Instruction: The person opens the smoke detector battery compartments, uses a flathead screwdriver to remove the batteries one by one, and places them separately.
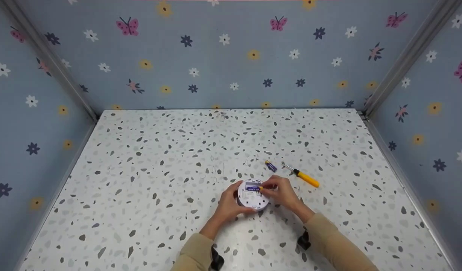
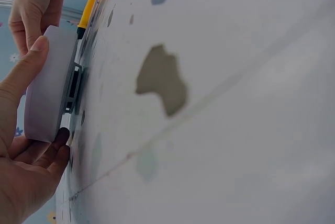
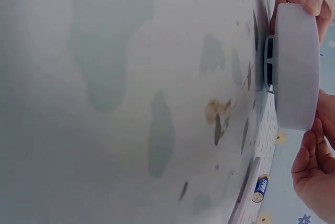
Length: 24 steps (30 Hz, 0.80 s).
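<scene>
A round white smoke detector [image 1: 249,202] is tipped back-side up over the table, its battery compartment facing the head camera. My left hand [image 1: 229,203] grips its rim, thumb along the near edge and fingers round the left side. A purple battery [image 1: 252,188] with a yellow end lies in the compartment. At that yellow end, my right hand [image 1: 284,191] pinches the battery between thumb and fingertips. In the left wrist view the detector's side wall [image 2: 51,85] shows, with its dark vented part facing the speckled surface.
A second purple battery [image 1: 271,166] lies on the speckled white table [image 1: 159,210] just beyond the right hand. Right of it rests a screwdriver [image 1: 307,178] with a yellow handle. Flower-patterned walls [image 1: 216,67] enclose the table at the back and both sides.
</scene>
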{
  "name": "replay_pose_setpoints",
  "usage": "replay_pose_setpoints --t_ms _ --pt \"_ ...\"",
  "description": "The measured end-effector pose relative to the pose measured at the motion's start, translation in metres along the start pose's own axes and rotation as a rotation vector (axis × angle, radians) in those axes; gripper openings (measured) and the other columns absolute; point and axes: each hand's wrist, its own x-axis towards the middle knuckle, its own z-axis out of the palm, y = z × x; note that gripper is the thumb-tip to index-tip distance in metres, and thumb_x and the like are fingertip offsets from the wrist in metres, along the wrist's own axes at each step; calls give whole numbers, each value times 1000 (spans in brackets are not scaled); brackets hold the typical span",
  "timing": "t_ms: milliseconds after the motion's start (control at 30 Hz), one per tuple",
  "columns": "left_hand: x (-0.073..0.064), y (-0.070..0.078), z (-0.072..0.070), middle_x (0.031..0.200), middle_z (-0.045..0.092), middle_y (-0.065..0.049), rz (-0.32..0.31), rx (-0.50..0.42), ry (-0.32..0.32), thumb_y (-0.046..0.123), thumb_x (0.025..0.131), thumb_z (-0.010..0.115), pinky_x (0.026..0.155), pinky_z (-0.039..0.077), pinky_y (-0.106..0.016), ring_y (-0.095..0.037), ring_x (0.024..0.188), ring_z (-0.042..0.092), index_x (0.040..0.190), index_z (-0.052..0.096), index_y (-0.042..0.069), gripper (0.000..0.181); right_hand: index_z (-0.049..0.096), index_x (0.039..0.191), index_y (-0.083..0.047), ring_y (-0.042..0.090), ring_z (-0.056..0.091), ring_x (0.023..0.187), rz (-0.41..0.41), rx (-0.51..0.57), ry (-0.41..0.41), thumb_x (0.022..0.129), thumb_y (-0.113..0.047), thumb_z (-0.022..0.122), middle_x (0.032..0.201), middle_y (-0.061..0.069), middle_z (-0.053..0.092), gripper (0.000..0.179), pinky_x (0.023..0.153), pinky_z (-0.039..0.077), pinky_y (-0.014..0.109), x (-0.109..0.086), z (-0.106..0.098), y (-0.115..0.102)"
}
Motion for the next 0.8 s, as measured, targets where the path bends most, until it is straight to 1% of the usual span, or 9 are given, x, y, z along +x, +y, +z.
replay_pose_setpoints --t_ms 100,333,467,633,700,800 --pt "0 0 0 125 46 -13 3 -7 1 32 52 84 98 34 -31 -21 114 45 130 37 -4 98 71 88 -11 10 52 71 7 24 5 75 -13 70 74 -6 57 13 65 47 24 0 1 1" --pt "1 0 -2 128 45 -13 -44 26 2 35 50 84 101 29 -32 -21 117 42 132 36 -2 102 70 89 -13 10 54 75 37 58 -16 76 -15 70 77 -6 58 13 70 49 26 1 0 2" --pt "1 1 -2 127 46 -13 -38 26 3 35 50 84 101 30 -32 -22 116 43 131 36 -2 101 70 89 -12 10 54 75 19 55 -22 76 -16 70 78 -7 59 14 70 49 25 1 -2 2" --pt "0 2 -1 127 46 -14 -21 22 5 33 50 84 100 31 -33 -23 116 43 130 36 -3 100 70 90 -9 11 56 75 -39 60 -26 76 -17 70 78 -5 59 16 70 49 24 -1 -4 2" --pt "0 2 -1 127 46 -15 -23 25 6 32 49 84 100 31 -33 -23 116 43 130 36 -3 101 70 90 -8 12 56 75 -56 62 -27 76 -18 70 78 -4 60 17 70 50 25 -1 -6 2" --pt "0 2 -1 128 45 -14 -40 34 7 32 48 85 101 30 -33 -23 117 42 131 36 -2 102 70 89 -8 12 56 74 -49 66 -20 76 -19 70 77 -4 60 17 70 50 27 -2 -8 1"
